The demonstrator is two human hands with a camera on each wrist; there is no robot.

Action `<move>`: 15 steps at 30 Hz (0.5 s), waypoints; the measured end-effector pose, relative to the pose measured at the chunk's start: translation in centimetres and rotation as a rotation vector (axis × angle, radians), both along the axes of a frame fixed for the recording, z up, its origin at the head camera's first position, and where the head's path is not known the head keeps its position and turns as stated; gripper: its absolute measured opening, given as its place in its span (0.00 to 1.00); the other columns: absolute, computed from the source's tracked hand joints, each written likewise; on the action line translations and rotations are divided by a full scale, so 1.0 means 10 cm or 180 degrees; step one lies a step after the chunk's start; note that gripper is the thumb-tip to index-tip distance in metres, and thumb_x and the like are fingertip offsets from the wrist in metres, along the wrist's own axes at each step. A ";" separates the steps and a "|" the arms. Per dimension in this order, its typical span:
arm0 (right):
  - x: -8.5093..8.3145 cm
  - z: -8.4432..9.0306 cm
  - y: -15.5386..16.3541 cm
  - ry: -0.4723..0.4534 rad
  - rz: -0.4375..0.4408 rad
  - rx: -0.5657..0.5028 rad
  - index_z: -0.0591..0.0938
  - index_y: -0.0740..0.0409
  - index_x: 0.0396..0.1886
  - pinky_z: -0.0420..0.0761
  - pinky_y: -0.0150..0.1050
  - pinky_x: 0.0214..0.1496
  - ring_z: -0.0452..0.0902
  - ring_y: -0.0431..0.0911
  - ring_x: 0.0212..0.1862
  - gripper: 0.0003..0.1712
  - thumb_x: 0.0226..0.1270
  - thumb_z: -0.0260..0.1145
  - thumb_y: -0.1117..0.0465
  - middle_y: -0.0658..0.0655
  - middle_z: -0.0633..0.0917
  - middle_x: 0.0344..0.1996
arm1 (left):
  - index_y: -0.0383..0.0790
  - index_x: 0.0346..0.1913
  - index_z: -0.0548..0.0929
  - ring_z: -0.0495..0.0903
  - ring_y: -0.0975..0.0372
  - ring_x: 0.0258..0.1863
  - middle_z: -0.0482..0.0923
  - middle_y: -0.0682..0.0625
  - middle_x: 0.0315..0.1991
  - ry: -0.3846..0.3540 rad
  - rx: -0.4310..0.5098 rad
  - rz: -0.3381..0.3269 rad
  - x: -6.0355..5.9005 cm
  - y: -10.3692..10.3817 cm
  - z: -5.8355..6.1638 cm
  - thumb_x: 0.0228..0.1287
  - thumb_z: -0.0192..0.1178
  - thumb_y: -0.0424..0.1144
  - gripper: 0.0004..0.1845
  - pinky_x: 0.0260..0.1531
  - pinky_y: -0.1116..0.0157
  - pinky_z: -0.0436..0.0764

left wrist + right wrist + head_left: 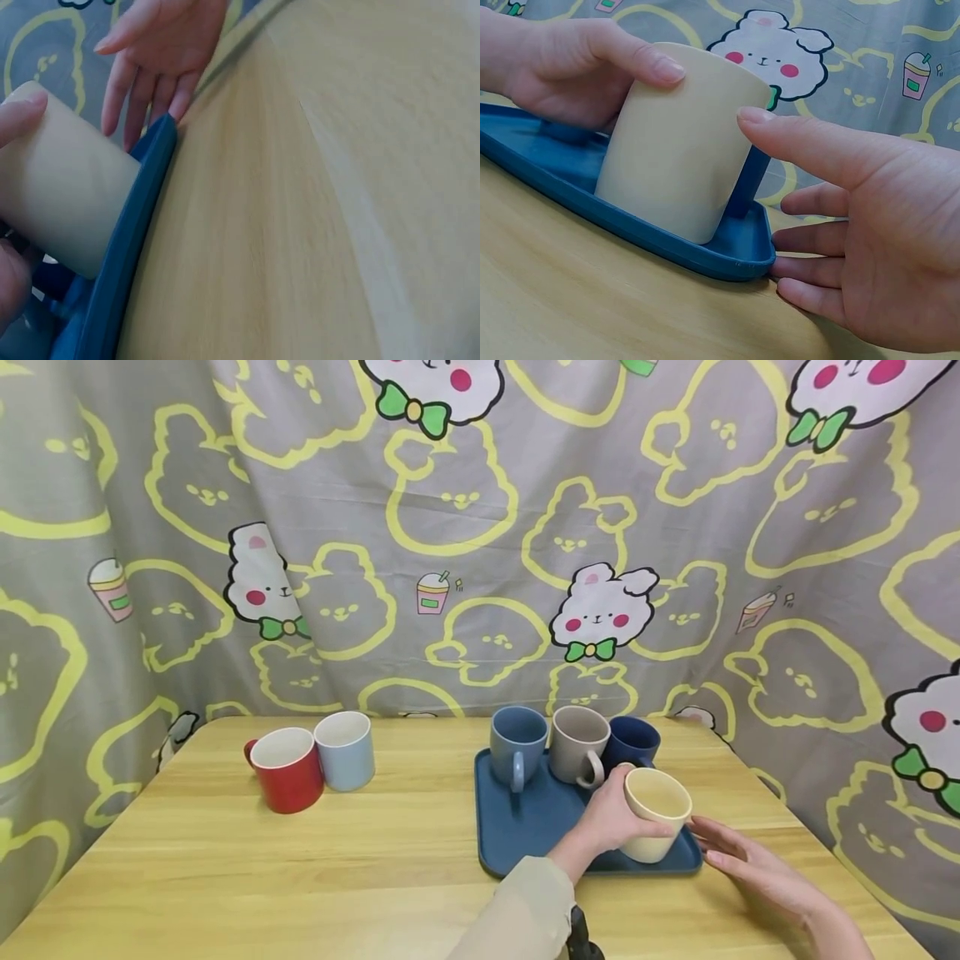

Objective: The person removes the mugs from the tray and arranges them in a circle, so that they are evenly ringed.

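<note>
My left hand grips a pale yellow mug, its thumb across the near side. The mug stands slightly tilted at the near right corner of a blue tray; whether its base fully rests there I cannot tell. My right hand is just right of the mug, fingers extended and slightly bent, fingertips by the tray's corner. In the right wrist view its thumb comes close to the mug's side. Behind, along the tray's far side, are a blue-grey mug, a taupe mug and a navy mug.
On the left of the wooden table a red mug and a light blue mug stand side by side. A patterned curtain hangs behind the table and along both sides.
</note>
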State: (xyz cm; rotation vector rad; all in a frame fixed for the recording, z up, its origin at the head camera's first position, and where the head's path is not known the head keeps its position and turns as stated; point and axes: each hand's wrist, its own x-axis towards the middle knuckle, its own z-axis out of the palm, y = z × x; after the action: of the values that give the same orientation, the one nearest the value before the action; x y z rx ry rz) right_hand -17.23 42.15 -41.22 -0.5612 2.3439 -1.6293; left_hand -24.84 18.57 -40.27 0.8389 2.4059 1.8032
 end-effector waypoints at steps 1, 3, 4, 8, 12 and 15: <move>0.00 0.00 0.00 -0.0008 0.0024 -0.0007 0.51 0.72 0.69 0.64 0.22 0.54 0.63 0.27 0.59 0.28 0.73 0.43 0.68 0.31 0.68 0.59 | 0.48 0.54 0.68 0.73 0.71 0.39 0.72 0.62 0.41 -0.0026 0.0009 0.0010 0.01 0.00 0.01 0.32 0.79 0.41 0.41 0.42 0.72 0.73; 0.00 0.01 0.00 -0.0036 0.0045 -0.0028 0.53 0.66 0.70 0.64 0.22 0.54 0.63 0.27 0.59 0.27 0.73 0.43 0.68 0.30 0.68 0.59 | 0.48 0.55 0.68 0.73 0.71 0.38 0.72 0.62 0.40 -0.0095 -0.0002 0.0050 0.02 0.01 0.01 0.32 0.80 0.41 0.42 0.42 0.72 0.73; 0.00 0.01 0.01 -0.0062 0.0056 -0.0048 0.55 0.61 0.70 0.64 0.22 0.54 0.63 0.26 0.59 0.26 0.73 0.43 0.68 0.30 0.68 0.59 | 0.48 0.55 0.68 0.73 0.71 0.38 0.72 0.62 0.40 -0.0129 -0.0005 0.0065 0.03 0.02 0.02 0.31 0.80 0.41 0.42 0.42 0.72 0.73; 0.00 0.02 0.00 -0.0109 0.0071 -0.0077 0.59 0.46 0.65 0.64 0.22 0.54 0.63 0.26 0.58 0.24 0.73 0.43 0.68 0.29 0.68 0.58 | 0.48 0.55 0.68 0.73 0.71 0.38 0.71 0.63 0.40 -0.0184 -0.0036 0.0099 0.08 0.03 0.03 0.31 0.80 0.42 0.43 0.42 0.72 0.73; 0.00 0.03 0.00 -0.0116 0.0089 -0.0067 0.59 0.45 0.63 0.64 0.22 0.54 0.63 0.26 0.58 0.23 0.73 0.43 0.67 0.29 0.69 0.57 | 0.49 0.53 0.68 0.72 0.72 0.38 0.71 0.63 0.40 -0.0026 -0.0032 0.0133 0.14 0.01 0.08 0.31 0.80 0.43 0.42 0.41 0.73 0.73; 0.00 0.04 -0.01 -0.0094 0.0110 -0.0051 0.59 0.44 0.64 0.64 0.22 0.54 0.63 0.26 0.58 0.23 0.73 0.43 0.67 0.29 0.69 0.57 | 0.50 0.54 0.68 0.72 0.72 0.39 0.71 0.64 0.41 0.0074 0.0017 0.0194 0.17 -0.01 0.14 0.31 0.79 0.44 0.42 0.41 0.73 0.73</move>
State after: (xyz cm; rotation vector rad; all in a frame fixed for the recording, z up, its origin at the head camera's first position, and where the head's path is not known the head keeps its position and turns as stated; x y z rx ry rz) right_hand -17.20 42.09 -40.83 -0.5739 2.2894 -1.6314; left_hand -23.14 18.47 -38.91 0.7999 2.4683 1.8315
